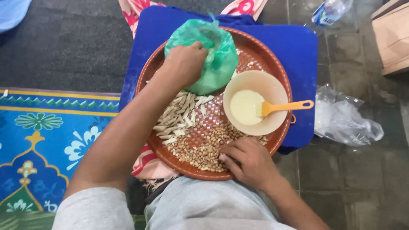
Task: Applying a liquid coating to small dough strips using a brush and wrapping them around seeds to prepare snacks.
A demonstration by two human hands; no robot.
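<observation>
Nearest the body, the right hand [251, 164] rests with fingers curled and pinching into a loose heap of small brown peanuts [200, 147] on the round reddish-brown woven plastic tray [272, 64]. Just left of that pinch lies a second heap — pale, folded dough strips [177, 117], seemingly the finished pieces; plenty of nuts remain, too many to count. Just beyond the right hand stands one beige plastic bowl [251, 83] of white paste with one orange spatula [283, 106] in it. Farther off, the left hand [185, 64] is closed on one crumpled green plastic bag [219, 55] — gripping its side. One clear plastic bottle [330, 10] lies beyond the tray.
</observation>
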